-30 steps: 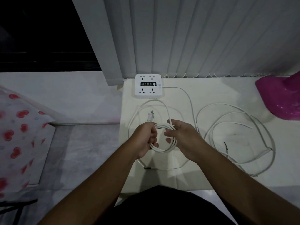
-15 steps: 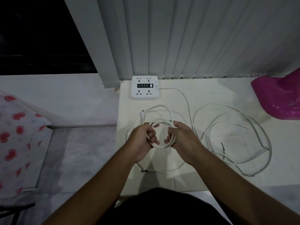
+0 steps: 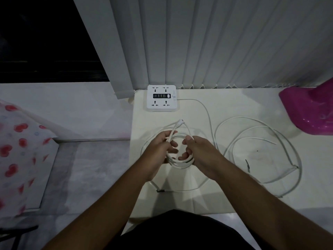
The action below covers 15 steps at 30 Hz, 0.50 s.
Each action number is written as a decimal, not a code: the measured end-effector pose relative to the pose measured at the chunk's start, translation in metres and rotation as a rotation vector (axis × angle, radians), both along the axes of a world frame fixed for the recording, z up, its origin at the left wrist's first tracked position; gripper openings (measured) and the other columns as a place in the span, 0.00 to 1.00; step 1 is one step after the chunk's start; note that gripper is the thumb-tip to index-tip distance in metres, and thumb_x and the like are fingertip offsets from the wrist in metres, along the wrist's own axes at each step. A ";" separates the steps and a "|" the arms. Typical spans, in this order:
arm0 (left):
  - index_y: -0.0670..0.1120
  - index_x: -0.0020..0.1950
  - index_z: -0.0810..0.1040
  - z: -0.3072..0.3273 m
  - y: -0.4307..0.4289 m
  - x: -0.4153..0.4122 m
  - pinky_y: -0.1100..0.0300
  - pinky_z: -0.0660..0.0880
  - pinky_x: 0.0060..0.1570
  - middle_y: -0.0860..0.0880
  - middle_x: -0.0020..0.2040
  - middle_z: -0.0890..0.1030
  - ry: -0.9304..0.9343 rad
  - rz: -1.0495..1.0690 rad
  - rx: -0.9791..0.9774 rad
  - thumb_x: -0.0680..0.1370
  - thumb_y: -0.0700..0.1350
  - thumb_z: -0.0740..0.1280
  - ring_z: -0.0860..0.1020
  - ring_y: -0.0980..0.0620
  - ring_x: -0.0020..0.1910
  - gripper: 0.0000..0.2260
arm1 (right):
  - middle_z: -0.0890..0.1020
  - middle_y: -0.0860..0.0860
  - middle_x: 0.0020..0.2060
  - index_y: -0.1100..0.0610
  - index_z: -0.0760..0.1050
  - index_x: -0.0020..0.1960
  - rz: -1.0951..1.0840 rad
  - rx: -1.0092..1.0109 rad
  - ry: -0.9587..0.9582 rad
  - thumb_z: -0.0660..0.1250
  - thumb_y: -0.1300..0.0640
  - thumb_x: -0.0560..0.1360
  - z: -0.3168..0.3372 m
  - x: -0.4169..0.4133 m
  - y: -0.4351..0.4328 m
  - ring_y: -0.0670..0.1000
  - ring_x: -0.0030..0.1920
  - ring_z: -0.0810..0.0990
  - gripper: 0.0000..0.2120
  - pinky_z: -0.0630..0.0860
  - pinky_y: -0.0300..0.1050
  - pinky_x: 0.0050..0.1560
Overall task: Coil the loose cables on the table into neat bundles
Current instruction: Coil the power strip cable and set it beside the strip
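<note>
Gripping the half-wound cable coil (image 3: 181,164) with curled left hand (image 3: 157,150) and right hand (image 3: 201,152), just above the table (image 3: 225,199) near its left edge. Likely to spring open from the free plug end (image 3: 180,121) on any slackening of either grip.

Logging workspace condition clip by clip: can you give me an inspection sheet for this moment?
Surface: cream table, faint creases near the front edge.
Job's things: white cable coil held above the table, its free end sticking up past the left hand; loose white cable lying in wide loops to the right, uncoiled.
Clutter: pink plastic object at the right edge.
Grippers: left hand and right hand each grip one side of the coil.
Cables: power strip at the back edge, its lead running forward behind the right hand.
Surroundings: vertical blinds behind; heart-print fabric at left.
</note>
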State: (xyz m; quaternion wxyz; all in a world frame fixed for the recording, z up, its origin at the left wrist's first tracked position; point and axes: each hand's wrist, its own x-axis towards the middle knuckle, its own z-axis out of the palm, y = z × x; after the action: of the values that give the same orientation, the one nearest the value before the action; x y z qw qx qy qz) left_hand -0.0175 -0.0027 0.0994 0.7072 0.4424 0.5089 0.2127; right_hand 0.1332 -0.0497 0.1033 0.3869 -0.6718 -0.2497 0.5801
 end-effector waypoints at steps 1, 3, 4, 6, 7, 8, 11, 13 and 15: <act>0.54 0.59 0.81 -0.001 -0.004 0.001 0.53 0.75 0.42 0.52 0.43 0.80 -0.025 0.007 -0.003 0.69 0.41 0.61 0.81 0.50 0.43 0.21 | 0.75 0.53 0.35 0.58 0.76 0.52 -0.006 -0.014 -0.051 0.56 0.49 0.84 -0.003 -0.003 -0.001 0.52 0.36 0.80 0.15 0.77 0.54 0.47; 0.54 0.59 0.80 -0.003 -0.009 0.003 0.53 0.72 0.41 0.54 0.40 0.79 -0.027 0.040 0.043 0.72 0.39 0.60 0.77 0.50 0.38 0.20 | 0.78 0.53 0.36 0.55 0.76 0.50 0.037 -0.039 -0.177 0.55 0.47 0.84 -0.005 -0.007 -0.004 0.51 0.38 0.81 0.16 0.78 0.50 0.43; 0.54 0.59 0.80 -0.005 -0.010 0.003 0.53 0.71 0.41 0.54 0.39 0.79 -0.006 0.049 0.087 0.73 0.37 0.59 0.74 0.50 0.36 0.20 | 0.80 0.53 0.36 0.55 0.77 0.51 0.059 -0.035 -0.200 0.56 0.47 0.84 -0.005 -0.007 -0.005 0.50 0.38 0.82 0.15 0.79 0.52 0.44; 0.54 0.58 0.80 -0.009 -0.010 0.001 0.53 0.70 0.40 0.53 0.39 0.78 0.019 0.052 0.156 0.74 0.39 0.59 0.72 0.52 0.34 0.18 | 0.82 0.53 0.36 0.54 0.76 0.55 0.099 0.017 -0.210 0.59 0.48 0.83 -0.003 -0.004 -0.006 0.50 0.36 0.84 0.11 0.82 0.55 0.46; 0.55 0.58 0.80 -0.010 -0.011 0.000 0.54 0.70 0.39 0.52 0.40 0.78 0.020 0.047 0.180 0.74 0.41 0.60 0.72 0.53 0.33 0.17 | 0.83 0.53 0.38 0.51 0.74 0.59 0.125 0.050 -0.218 0.60 0.50 0.83 -0.002 -0.002 -0.006 0.51 0.37 0.85 0.09 0.83 0.53 0.44; 0.56 0.59 0.79 -0.011 -0.012 -0.001 0.57 0.71 0.38 0.53 0.40 0.78 0.016 0.039 0.208 0.74 0.42 0.60 0.73 0.54 0.34 0.17 | 0.84 0.53 0.39 0.47 0.73 0.63 0.155 0.074 -0.234 0.60 0.51 0.83 0.000 0.001 -0.005 0.52 0.37 0.86 0.10 0.83 0.51 0.41; 0.60 0.62 0.76 -0.014 -0.014 -0.002 0.70 0.72 0.43 0.64 0.46 0.81 0.010 -0.025 0.348 0.81 0.40 0.60 0.78 0.64 0.43 0.17 | 0.81 0.53 0.37 0.46 0.74 0.63 0.202 0.106 -0.273 0.59 0.54 0.84 0.003 0.003 -0.001 0.51 0.34 0.86 0.11 0.81 0.48 0.38; 0.58 0.65 0.74 -0.015 -0.012 -0.002 0.73 0.69 0.53 0.64 0.54 0.80 0.057 -0.093 0.504 0.82 0.40 0.58 0.76 0.66 0.56 0.16 | 0.80 0.53 0.35 0.51 0.78 0.57 0.167 0.106 -0.233 0.59 0.56 0.84 0.003 0.002 0.000 0.51 0.33 0.83 0.10 0.81 0.48 0.39; 0.54 0.70 0.72 -0.020 -0.006 -0.006 0.67 0.66 0.61 0.55 0.60 0.77 0.205 -0.155 0.717 0.81 0.44 0.58 0.72 0.61 0.61 0.18 | 0.78 0.50 0.32 0.51 0.80 0.53 0.143 0.113 -0.196 0.59 0.57 0.83 0.002 0.001 0.000 0.50 0.32 0.79 0.10 0.81 0.48 0.38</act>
State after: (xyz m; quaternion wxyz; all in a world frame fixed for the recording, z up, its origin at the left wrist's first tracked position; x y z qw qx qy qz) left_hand -0.0234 -0.0089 0.0797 0.4671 0.7178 0.4353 0.2776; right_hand 0.1346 -0.0496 0.1056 0.3557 -0.6828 -0.3659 0.5228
